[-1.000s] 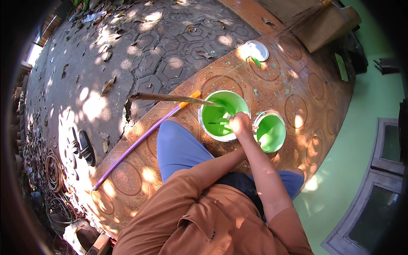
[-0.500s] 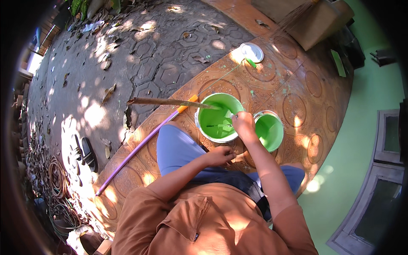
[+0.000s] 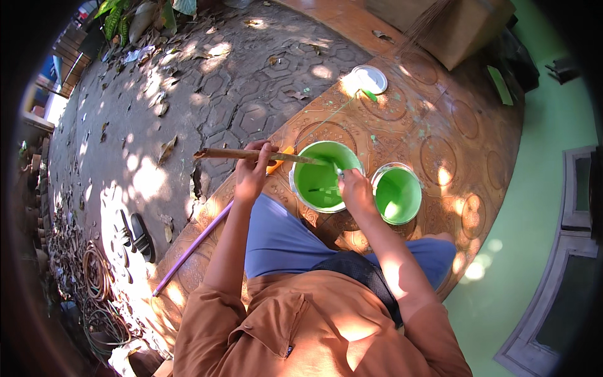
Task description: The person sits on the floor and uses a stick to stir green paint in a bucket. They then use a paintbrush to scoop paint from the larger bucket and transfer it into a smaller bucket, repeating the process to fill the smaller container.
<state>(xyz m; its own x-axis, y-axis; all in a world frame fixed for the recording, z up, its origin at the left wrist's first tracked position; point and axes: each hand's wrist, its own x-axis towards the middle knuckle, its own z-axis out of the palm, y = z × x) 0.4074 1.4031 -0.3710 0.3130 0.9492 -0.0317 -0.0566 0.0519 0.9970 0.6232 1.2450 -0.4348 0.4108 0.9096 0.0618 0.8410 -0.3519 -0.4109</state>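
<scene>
My left hand (image 3: 252, 168) grips a long wooden stick (image 3: 227, 152) whose green-coated end reaches into a white bucket of light green paint (image 3: 318, 188). My right hand (image 3: 355, 190) is closed on a small pale-handled tool (image 3: 339, 171) at the bucket's right inner side; its working end is hard to make out. Beside the bucket, to the right, stands a smaller container of green paint (image 3: 400, 191). A purple pole (image 3: 191, 250) with an orange end (image 3: 282, 157) lies on the patterned tiles to my left, partly behind my left hand and forearm.
I sit on a tiled ledge (image 3: 440, 113) bordering leaf-strewn pavement (image 3: 157, 125). Beyond the buckets lie a white lid (image 3: 370, 79) and a green strip (image 3: 499, 85). Around me are a cardboard box (image 3: 461, 31), sandals (image 3: 139, 237), coiled hoses (image 3: 97, 273) and a green wall (image 3: 521, 245) with windows.
My left hand has risen from down by my legs and my right forearm to take hold of the wooden stick. My right hand stays at the larger bucket with the small tool.
</scene>
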